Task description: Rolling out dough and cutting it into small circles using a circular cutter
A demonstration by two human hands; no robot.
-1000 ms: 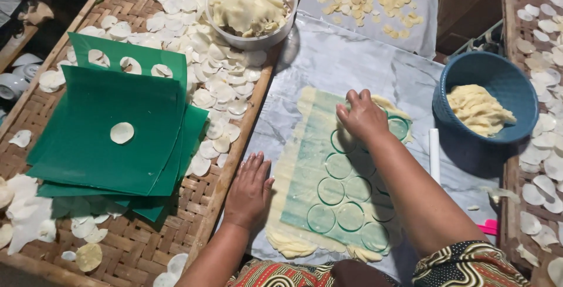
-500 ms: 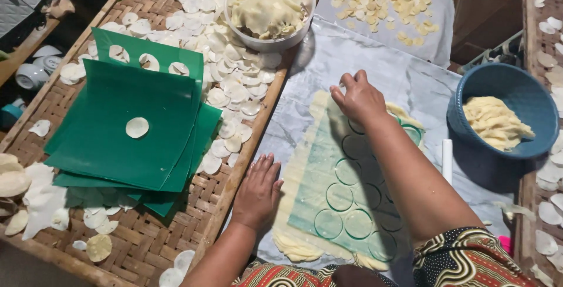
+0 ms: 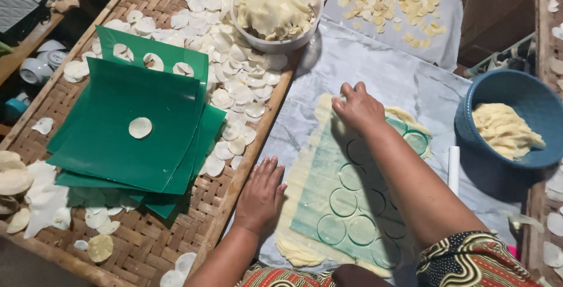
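Observation:
A thin rolled dough sheet (image 3: 328,175) lies on a green plastic sheet, marked with several cut circles (image 3: 343,202). My right hand (image 3: 359,108) is closed around a small round cutter and presses it on the far end of the dough. My left hand (image 3: 262,193) rests flat with fingers spread at the sheet's left edge, next to the bamboo tray's rim.
A woven bamboo tray (image 3: 141,234) on the left holds a stack of green plastic sheets (image 3: 129,134) and several white dough rounds (image 3: 234,81). A white bowl of dough scraps (image 3: 277,8) stands at the back. A blue bowl of dough (image 3: 510,122) sits at right, with a white stick (image 3: 453,169) beside it.
My right hand has shifted a little farther up the dough sheet toward its far end. The left hand stays flat in the same place.

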